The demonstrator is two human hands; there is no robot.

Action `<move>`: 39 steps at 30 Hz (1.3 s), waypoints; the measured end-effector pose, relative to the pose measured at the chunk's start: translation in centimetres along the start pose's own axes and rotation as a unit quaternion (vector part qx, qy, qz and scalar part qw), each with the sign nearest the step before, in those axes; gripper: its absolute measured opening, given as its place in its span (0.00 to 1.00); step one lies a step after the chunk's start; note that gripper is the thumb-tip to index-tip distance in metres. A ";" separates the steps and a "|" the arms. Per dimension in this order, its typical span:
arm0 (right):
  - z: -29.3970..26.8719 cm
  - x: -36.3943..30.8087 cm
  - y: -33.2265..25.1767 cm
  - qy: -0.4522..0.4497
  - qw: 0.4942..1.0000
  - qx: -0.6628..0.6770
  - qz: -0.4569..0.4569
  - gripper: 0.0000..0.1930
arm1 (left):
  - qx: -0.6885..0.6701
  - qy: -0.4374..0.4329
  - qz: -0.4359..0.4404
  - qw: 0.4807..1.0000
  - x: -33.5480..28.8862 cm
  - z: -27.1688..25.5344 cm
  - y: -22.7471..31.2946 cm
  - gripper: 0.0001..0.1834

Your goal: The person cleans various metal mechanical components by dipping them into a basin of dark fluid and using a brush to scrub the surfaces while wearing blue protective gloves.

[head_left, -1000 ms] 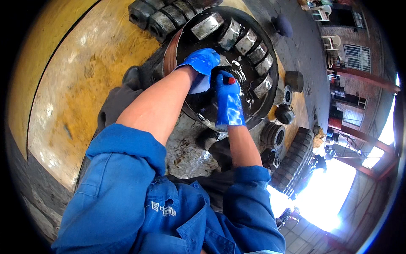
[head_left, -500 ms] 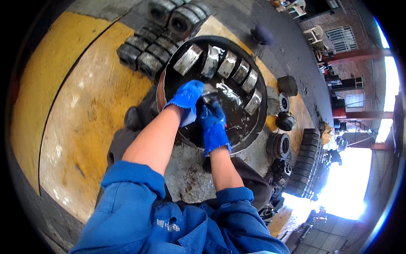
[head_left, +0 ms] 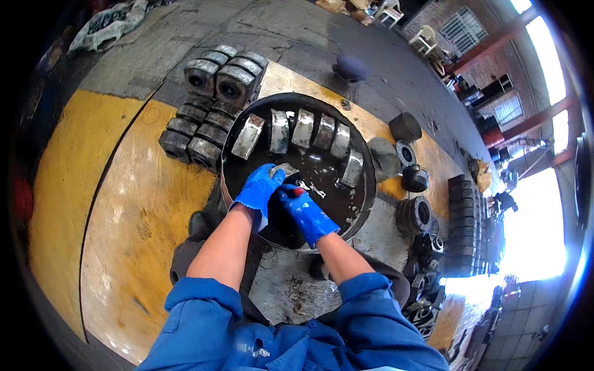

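Note:
A round black basin [head_left: 371,204] holding dark liquid stands in front of me. Both my hands are over it in blue rubber gloves. My left hand [head_left: 258,188] is closed on a grey metal block [head_left: 286,168], of which only the upper part shows past the glove. Close against it, my right hand [head_left: 307,213] is closed around something with a red end [head_left: 299,192]; the rest is hidden by the fingers. Several wet, shiny metal blocks [head_left: 303,128] stand in a curved row inside the basin's far side.
Stacked dark metal blocks with round holes [head_left: 232,86] sit left of the basin. To the right are a dark bucket [head_left: 405,127], a black pot [head_left: 415,179], ring-shaped parts [head_left: 414,213] and a tall stack of dark blocks [head_left: 461,216]. A dark round object [head_left: 350,67] lies farther off.
The view has shifted, so the basin sits lower in the picture. My right hand has turned, and the red end now shows at its top. My left hand keeps its hold on the block.

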State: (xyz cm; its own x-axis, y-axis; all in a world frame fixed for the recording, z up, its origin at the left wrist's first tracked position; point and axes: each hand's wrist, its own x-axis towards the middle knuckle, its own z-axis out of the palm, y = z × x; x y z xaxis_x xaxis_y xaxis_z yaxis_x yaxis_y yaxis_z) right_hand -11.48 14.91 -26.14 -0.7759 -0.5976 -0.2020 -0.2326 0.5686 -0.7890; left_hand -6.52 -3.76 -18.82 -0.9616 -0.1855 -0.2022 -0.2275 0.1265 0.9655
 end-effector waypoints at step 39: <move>-3.6 -12.4 -14.9 0.068 0.967 -0.203 -0.136 0.15 | -0.191 0.018 -0.188 0.963 -3.5 -0.1 6.5 0.33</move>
State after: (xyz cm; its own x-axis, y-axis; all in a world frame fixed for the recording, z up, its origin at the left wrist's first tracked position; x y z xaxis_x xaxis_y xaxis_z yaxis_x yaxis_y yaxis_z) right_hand -0.51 15.85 -9.78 -0.7169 -0.6924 0.0808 -0.6286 0.5920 -0.5044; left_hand -4.65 -2.40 -11.81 -0.8151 -0.1820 -0.5500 -0.4789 -0.3224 0.8165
